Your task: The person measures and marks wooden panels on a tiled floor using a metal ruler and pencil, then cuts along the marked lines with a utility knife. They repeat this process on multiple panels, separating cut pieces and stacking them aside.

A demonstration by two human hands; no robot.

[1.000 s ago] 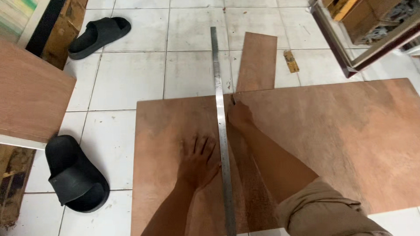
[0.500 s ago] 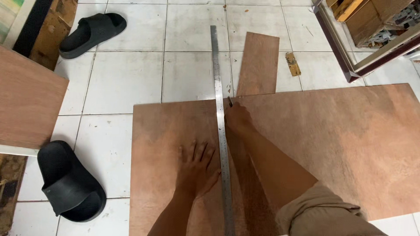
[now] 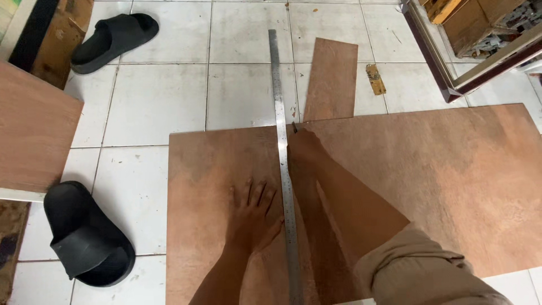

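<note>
White tiled floor point(image 3: 158, 96) under plywood sheet point(image 3: 440, 169), two black sandals point(image 3: 84, 237).

White tiled floor point(image 3: 164, 96), two black sandals point(image 3: 84, 237), wooden frame point(image 3: 451, 79).

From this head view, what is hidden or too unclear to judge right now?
- Tool tip in the right hand: only a dark sliver shows above the fingers; its kind cannot be told.
- Any line along the metal ruler on the brown board: covered by the hand and forearm.
- Ruler's near end: cut off by the bottom edge.
- Ruler under the left hand: the thumb reaches it; whether it presses cannot be told.
- Board's right end: past the frame edge.
</note>
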